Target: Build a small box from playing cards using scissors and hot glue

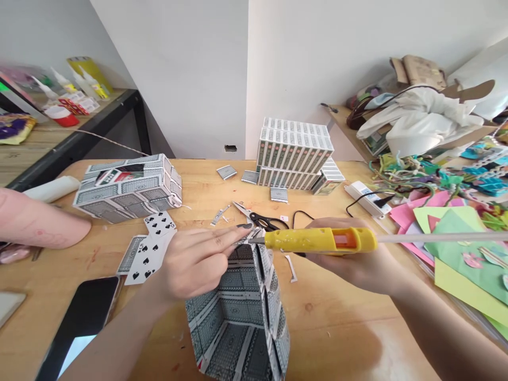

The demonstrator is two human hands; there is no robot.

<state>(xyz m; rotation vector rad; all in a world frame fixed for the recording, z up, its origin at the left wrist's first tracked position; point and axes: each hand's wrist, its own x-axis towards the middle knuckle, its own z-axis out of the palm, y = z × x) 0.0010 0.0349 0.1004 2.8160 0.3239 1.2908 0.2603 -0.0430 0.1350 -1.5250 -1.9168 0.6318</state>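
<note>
Yellow hot glue gun (301,240) lies in the grip of my right hand (353,270), which is largely behind it; a glue stick (436,238) sticks out of its rear. Its nozzle meets the top edge of an open box made of playing cards (242,312). Fingers of my left hand (198,262) are pressed together on that same edge, close to the nozzle. The box's hollow inside, lined with grey card backs, faces me. Behind the hands lie black-handled scissors (268,219) with open blades.
A second card box (130,188) stands at the back left, near loose cards (146,259) and a phone (83,317). Stacked card packs (293,153) rise at the back. A power strip (367,198) and coloured paper (464,254) are on the right.
</note>
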